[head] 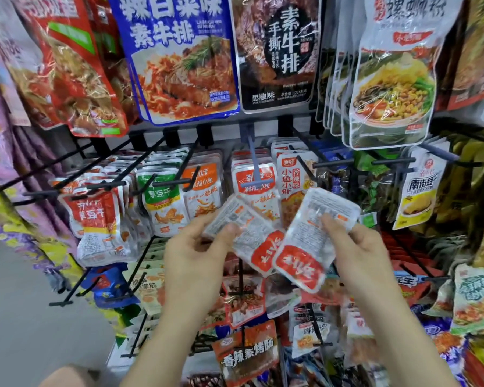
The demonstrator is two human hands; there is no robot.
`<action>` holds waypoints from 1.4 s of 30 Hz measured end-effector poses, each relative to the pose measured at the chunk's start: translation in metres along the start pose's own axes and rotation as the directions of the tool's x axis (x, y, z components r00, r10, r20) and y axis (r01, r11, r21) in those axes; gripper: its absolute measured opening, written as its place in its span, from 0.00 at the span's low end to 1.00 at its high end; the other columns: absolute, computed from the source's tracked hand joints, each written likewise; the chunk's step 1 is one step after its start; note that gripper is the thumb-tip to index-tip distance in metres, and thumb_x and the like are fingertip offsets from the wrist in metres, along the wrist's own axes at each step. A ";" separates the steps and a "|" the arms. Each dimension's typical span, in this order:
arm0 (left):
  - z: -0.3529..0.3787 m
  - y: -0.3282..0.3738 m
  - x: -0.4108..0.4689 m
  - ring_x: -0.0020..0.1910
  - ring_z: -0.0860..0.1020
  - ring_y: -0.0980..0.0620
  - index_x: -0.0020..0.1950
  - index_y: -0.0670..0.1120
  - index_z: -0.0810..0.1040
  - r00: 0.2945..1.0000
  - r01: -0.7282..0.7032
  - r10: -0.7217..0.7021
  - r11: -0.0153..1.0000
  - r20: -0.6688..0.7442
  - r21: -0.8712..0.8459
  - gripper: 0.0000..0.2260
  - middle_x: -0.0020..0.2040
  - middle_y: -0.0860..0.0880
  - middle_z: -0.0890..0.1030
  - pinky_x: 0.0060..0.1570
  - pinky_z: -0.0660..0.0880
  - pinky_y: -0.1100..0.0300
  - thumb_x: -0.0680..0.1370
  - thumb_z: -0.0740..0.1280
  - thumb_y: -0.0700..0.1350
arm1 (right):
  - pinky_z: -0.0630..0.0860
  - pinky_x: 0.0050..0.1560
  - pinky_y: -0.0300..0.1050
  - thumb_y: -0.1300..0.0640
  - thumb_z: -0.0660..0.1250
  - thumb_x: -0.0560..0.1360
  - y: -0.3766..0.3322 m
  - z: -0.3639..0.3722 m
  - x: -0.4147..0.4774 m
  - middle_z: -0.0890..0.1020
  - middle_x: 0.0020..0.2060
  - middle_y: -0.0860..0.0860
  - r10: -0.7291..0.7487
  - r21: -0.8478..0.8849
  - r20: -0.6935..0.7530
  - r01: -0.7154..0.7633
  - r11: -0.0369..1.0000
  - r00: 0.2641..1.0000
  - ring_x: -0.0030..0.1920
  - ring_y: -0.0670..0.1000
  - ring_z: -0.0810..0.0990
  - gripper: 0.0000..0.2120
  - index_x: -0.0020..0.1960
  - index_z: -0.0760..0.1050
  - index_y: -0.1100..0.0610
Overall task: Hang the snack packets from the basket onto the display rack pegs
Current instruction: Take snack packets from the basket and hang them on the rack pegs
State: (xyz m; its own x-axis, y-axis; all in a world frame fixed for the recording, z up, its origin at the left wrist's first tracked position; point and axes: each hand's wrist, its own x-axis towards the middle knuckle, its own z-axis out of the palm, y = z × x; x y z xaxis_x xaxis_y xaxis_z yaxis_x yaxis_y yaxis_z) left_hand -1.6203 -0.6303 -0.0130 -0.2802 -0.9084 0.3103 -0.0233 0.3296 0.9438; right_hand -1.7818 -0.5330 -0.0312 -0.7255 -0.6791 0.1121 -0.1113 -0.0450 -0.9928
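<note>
The left hand (196,247) and right hand (361,247) each pinch a white-and-red plastic snack packet (246,233) (red end down), blue plastic peg (256,169) at 12 o'clock.

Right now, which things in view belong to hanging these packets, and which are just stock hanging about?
Job in hand:
left hand, pinching left packet
right hand, pinching right packet
blue peg, likely the target

Just there:
blue steak bag
black steak bag
noodle bags
green packets
yellow packet
</note>
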 end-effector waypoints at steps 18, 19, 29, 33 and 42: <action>0.000 0.005 -0.012 0.45 0.85 0.47 0.44 0.47 0.86 0.932 0.237 -0.173 0.956 0.319 -0.174 0.11 0.44 0.47 0.86 0.44 0.80 0.54 0.72 0.67 0.52 | 0.73 0.56 0.33 0.75 0.67 0.61 0.020 0.008 -0.046 0.61 0.75 0.52 -0.617 -0.377 0.594 0.856 0.354 0.516 0.66 0.48 0.71 0.43 0.73 0.66 0.53; 0.003 0.005 -0.010 0.45 0.84 0.48 0.45 0.47 0.86 0.942 0.216 -0.155 0.959 0.296 -0.185 0.10 0.45 0.47 0.86 0.44 0.80 0.55 0.73 0.68 0.50 | 0.66 0.56 0.25 0.75 0.68 0.61 0.023 0.012 -0.042 0.57 0.77 0.50 -0.545 -0.393 0.633 0.835 0.385 0.549 0.58 0.44 0.71 0.47 0.76 0.62 0.50; 0.016 0.000 -0.009 0.44 0.84 0.46 0.44 0.51 0.86 0.963 0.092 -0.081 0.995 0.258 -0.031 0.06 0.41 0.50 0.86 0.48 0.80 0.44 0.72 0.71 0.50 | 0.82 0.50 0.46 0.61 0.73 0.72 -0.011 0.024 -0.007 0.85 0.48 0.50 -0.156 0.211 0.167 0.120 0.970 0.974 0.50 0.51 0.84 0.18 0.60 0.79 0.48; 0.015 0.005 -0.001 0.41 0.84 0.48 0.40 0.52 0.86 0.989 0.051 -0.055 0.998 0.140 0.028 0.09 0.38 0.52 0.85 0.43 0.81 0.51 0.70 0.69 0.56 | 0.79 0.40 0.41 0.65 0.72 0.73 -0.024 0.035 0.013 0.85 0.37 0.51 -0.130 0.215 0.155 0.095 0.972 0.979 0.38 0.47 0.83 0.09 0.41 0.83 0.53; -0.020 -0.008 0.014 0.44 0.76 0.61 0.55 0.50 0.83 0.911 -0.366 0.412 0.787 0.019 0.497 0.11 0.45 0.59 0.77 0.44 0.70 0.74 0.76 0.69 0.37 | 0.80 0.55 0.59 0.64 0.72 0.73 -0.031 0.059 0.024 0.85 0.40 0.56 -0.171 0.260 0.065 0.149 0.954 0.983 0.48 0.62 0.83 0.14 0.35 0.82 0.46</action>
State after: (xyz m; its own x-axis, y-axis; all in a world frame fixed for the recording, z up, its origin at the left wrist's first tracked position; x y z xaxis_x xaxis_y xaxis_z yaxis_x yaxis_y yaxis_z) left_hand -1.6047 -0.6507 -0.0143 -0.2835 -0.6868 0.6693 -0.3928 0.7199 0.5723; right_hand -1.7553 -0.5909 -0.0004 -0.6499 -0.7076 0.2775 -0.0380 -0.3344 -0.9417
